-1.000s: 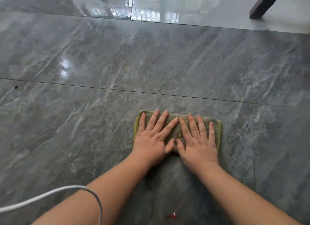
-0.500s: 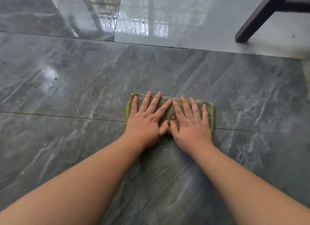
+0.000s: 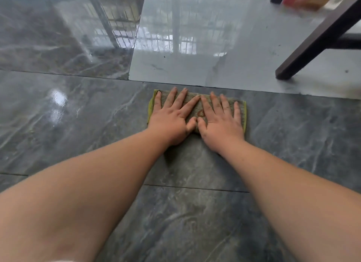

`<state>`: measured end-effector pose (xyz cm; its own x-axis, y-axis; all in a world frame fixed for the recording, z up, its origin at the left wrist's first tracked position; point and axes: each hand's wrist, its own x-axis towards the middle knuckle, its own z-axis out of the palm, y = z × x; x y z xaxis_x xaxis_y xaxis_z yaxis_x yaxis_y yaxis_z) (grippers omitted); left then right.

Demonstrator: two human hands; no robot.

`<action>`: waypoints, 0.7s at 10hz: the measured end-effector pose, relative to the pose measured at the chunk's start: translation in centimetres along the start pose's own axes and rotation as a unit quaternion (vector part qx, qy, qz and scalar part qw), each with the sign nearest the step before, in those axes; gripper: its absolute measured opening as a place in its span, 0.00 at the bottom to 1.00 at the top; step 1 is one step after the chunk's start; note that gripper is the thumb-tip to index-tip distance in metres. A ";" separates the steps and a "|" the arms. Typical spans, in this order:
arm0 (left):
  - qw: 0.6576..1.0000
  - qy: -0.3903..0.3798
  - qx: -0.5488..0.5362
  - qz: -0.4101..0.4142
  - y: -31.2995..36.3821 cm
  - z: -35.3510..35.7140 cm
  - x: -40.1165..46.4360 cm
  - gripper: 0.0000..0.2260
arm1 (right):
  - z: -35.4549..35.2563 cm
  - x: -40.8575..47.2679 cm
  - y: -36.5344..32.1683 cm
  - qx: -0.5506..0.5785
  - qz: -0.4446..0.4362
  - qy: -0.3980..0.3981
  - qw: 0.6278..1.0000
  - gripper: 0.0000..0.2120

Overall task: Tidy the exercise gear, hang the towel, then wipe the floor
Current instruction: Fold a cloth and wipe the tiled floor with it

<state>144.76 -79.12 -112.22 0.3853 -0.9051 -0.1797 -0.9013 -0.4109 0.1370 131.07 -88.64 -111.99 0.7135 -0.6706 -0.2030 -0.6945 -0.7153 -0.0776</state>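
Glossy grey marble-patterned floor tiles (image 3: 82, 113) fill the view, and on them we press a folded cleaning cloth (image 3: 197, 109), grey-green with a yellow-green edge. Our left hand (image 3: 172, 118) lies flat on the cloth's left half, fingers straight and spread, thumb tucked inward. Our right hand (image 3: 220, 123) lies flat on the right half in the same manner, fingers extended; the two thumbs touch, and the index fingertips meet near the cloth's far edge. Neither hand grips the cloth; both palms bear down on it. The cloth rests on a dark tile just short of the seam with a paler grey tile (image 3: 224, 66). Beyond that seam, to the upper right, a dark wooden furniture leg (image 3: 312, 45) stands slanted on the pale tile. Window reflections shine on the floor farther off.
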 end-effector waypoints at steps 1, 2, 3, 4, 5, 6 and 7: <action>1.000 -0.012 0.001 0.001 -0.6 -0.4 2.0 0.29 | -0.4 2.1 0.1 0.003 0.003 -0.005 1.000 0.31; 1.000 -0.017 0.001 0.010 -0.8 -0.7 2.5 0.30 | -0.5 2.3 0.3 0.003 0.001 -0.005 1.000 0.31; 1.000 -0.026 -0.003 0.009 -0.9 -1.0 2.5 0.29 | -0.7 2.5 0.2 0.005 -0.001 -0.010 1.000 0.31; 1.000 -0.019 0.000 0.009 -0.8 -0.9 2.4 0.29 | -0.6 2.5 0.3 -0.003 0.003 -0.014 1.000 0.31; 1.000 -0.026 -0.002 0.011 -0.7 -0.8 2.4 0.29 | -0.6 2.5 0.2 0.001 0.005 -0.014 1.000 0.31; 0.999 -0.031 -0.007 -0.002 -0.1 -0.6 1.2 0.29 | -0.6 1.6 -0.3 0.007 0.014 -0.028 0.999 0.31; 0.999 -0.031 -0.002 0.010 0.4 0.0 -1.8 0.29 | 0.0 -1.8 -0.9 0.011 0.010 -0.024 1.000 0.31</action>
<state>143.69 -77.66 -111.86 0.3539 -0.9050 -0.2360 -0.9079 -0.3931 0.1458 130.36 -86.81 -111.57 0.6940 -0.6745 -0.2518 -0.7112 -0.6968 -0.0934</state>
